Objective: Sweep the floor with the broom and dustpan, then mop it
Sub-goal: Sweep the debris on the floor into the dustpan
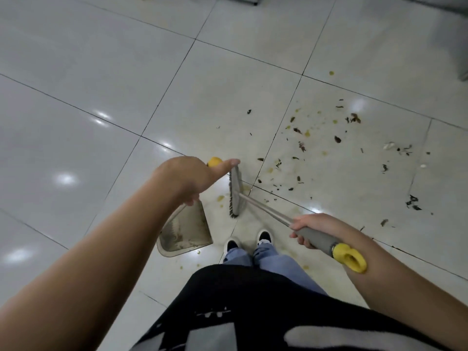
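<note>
Your right hand (307, 230) has its grip wrapped round the grey sleeve of the metal-shafted broom with the yellow hanging loop at its end (266, 211), fingers curled under and thumb over, and the loop end lies along your forearm. Your left hand (187, 177) grasps the top of the dustpan's handle, where a yellow cap (214, 161) peeks out beside your straightened thumb.

The broom head (235, 192) sits on the glossy white tiled floor (101, 72), just ahead of your shoes, bristles down. The grey plastic dustpan (187, 230) hangs or rests just to its left, mouth towards the broom; whether its lip touches the tile I cannot tell.

The dark leaf scraps and crumbs (336, 139) lie mostly well to the right of the broom head, with yellowish wet spots (307, 133) among them. To sweep well, reach the broom out past the far scraps and draw them back in short strokes, gathering one pile near the pan. Then set the pan's lip flat on the tile so nothing slips beneath. Wet spots will probably smear; leave those for the mop.

Inside the pan you have only a dusty film and streaks; no scraps show in it yet, so the sweeping looks barely begun.
</note>
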The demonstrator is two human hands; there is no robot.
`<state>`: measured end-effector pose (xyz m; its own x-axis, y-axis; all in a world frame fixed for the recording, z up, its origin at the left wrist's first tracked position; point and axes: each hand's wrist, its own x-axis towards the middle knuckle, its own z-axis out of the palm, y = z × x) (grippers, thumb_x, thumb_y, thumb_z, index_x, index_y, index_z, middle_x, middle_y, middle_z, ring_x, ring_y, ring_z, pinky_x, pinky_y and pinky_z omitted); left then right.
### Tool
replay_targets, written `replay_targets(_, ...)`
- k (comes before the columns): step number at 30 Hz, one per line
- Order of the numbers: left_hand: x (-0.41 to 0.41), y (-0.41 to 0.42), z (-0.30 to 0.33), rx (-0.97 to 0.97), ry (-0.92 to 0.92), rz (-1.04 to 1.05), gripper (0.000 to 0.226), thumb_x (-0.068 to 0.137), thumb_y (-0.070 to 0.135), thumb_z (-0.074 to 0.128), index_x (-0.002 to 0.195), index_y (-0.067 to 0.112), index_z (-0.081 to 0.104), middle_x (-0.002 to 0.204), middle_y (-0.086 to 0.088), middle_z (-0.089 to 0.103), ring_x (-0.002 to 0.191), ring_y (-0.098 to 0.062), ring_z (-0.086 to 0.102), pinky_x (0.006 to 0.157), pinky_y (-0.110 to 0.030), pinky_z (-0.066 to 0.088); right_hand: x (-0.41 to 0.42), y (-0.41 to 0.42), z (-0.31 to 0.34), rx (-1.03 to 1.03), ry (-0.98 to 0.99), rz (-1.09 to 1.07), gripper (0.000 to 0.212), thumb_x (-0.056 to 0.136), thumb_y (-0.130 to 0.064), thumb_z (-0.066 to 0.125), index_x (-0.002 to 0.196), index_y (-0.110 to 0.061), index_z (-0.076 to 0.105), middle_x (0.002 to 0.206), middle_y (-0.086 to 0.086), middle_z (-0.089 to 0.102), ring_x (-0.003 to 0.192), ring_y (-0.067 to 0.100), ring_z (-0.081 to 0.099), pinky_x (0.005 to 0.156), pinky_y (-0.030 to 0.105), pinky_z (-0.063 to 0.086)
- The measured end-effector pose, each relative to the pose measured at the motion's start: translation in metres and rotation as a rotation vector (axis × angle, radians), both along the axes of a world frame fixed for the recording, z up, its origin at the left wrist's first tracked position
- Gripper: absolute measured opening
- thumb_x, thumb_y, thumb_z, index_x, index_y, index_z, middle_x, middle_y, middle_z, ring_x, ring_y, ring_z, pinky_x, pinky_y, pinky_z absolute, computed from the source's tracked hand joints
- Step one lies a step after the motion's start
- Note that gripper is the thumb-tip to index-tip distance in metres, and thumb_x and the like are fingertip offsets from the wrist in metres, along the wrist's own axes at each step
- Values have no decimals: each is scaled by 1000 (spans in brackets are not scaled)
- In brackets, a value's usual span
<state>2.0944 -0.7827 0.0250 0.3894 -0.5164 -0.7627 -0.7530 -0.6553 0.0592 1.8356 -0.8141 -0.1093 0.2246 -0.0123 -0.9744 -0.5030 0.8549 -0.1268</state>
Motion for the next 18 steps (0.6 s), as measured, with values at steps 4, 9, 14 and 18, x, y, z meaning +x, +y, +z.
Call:
replay_targets(4,-3,2,-1,44,39,27,86,66,87,24,71,6,54,53,-5,59,41,-17,55,58,-24,45,3,1,-11,-22,58,-23,10,94,-4,46,85,-3,50,70,12,49,45,14,49,32,12,39)
replay_targets(9,11,2,-8,-48,16,8,96,40,96,18,54,9,56,28,1,50,30,-16,53,49,-25,40,-64,-14,-9,-36,197,-275,10,95,-8,47,87,-1,47,75,14,50,29,11,50,30,12,40)
replay_targets(14,10,-6,-21,-32,-48,30,70,13,103,10,25,45,47,23,0,45,16,-17,43,46,-24,36,-92,-10,-3,-47,239,-396,21,96,-12,45,88,7,48,63,12,49,31,12,50,30,12,39)
replay_targets(18,17,-12,-38,-13,-42,53,104,10,102,10,23,5,45,24,-6,45,13,-24,39,46,-28,34,-84,6,9,-213,261,-327,10,92,-3,49,95,7,50,73,18,51,40,17,48,31,15,40)
